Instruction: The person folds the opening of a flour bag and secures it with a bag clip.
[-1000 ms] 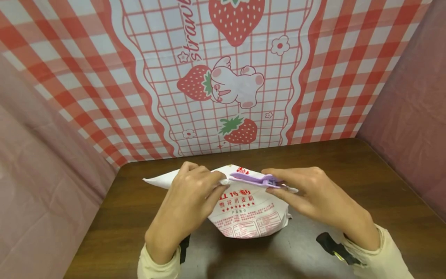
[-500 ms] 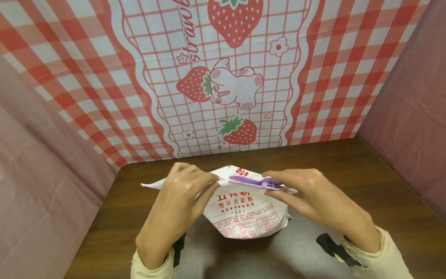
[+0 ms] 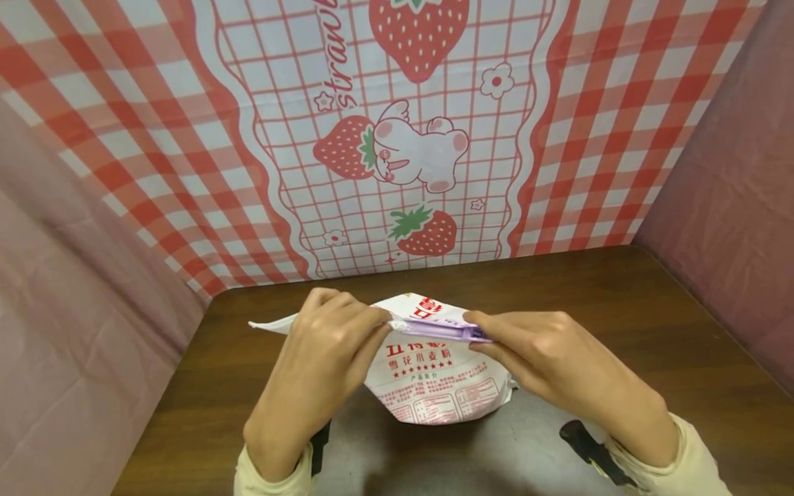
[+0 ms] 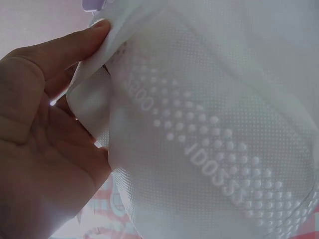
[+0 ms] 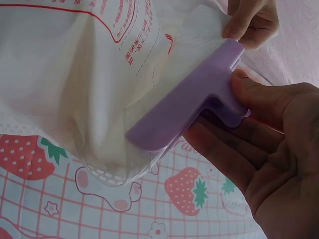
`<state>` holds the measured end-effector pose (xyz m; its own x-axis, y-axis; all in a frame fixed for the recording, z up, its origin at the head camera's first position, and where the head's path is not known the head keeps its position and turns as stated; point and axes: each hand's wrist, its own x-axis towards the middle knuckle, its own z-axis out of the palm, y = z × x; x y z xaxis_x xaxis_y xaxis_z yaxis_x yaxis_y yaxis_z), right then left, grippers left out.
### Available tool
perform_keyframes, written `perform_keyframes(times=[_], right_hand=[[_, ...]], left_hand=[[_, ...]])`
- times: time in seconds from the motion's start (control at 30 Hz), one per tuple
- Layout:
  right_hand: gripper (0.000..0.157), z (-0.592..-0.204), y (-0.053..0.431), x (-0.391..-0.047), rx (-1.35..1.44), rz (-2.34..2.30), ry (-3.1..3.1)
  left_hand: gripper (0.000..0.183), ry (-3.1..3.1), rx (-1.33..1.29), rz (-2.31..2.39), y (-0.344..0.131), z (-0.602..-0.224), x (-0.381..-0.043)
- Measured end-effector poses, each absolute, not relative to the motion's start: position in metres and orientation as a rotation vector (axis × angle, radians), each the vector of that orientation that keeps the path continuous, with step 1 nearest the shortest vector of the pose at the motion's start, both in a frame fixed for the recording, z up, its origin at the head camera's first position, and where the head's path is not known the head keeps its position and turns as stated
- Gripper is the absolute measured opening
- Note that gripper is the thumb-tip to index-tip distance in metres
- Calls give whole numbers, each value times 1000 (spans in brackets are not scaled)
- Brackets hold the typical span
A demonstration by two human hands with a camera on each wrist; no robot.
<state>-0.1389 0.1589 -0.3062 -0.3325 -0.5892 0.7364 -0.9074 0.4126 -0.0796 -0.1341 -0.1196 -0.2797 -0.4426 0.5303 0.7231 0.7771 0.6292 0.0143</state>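
A white flour bag (image 3: 434, 393) with red print stands upright between my hands, its top pressed flat. My left hand (image 3: 329, 337) pinches the top edge between thumb and fingers, and a white strip of bag sticks out past it to the left. In the left wrist view the bag's embossed white side (image 4: 209, 139) fills most of the picture. My right hand (image 3: 552, 348) pinches a purple bag clip (image 3: 437, 329) by its handle end. The right wrist view shows the clip's long bar (image 5: 184, 104) lying across the folded top of the bag.
Under the bag lies a grey mat (image 3: 372, 455) on a brown wooden table (image 3: 595, 282). A red-and-white strawberry cloth (image 3: 422, 151) hangs behind it, with pink curtains (image 3: 732, 179) at the sides.
My left hand has shifted slightly left along the bag top. The clip has turned and slid a little left with my right hand, its bar now narrower in the head view.
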Motion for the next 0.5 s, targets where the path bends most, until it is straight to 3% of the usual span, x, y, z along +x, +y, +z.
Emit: perform_keyframes(times=[0.5], right_hand=[[43,-312,154,-138,1228,579,-2178]], left_hand=[[4,-2105,-1076,-448,-115,-280,-134]])
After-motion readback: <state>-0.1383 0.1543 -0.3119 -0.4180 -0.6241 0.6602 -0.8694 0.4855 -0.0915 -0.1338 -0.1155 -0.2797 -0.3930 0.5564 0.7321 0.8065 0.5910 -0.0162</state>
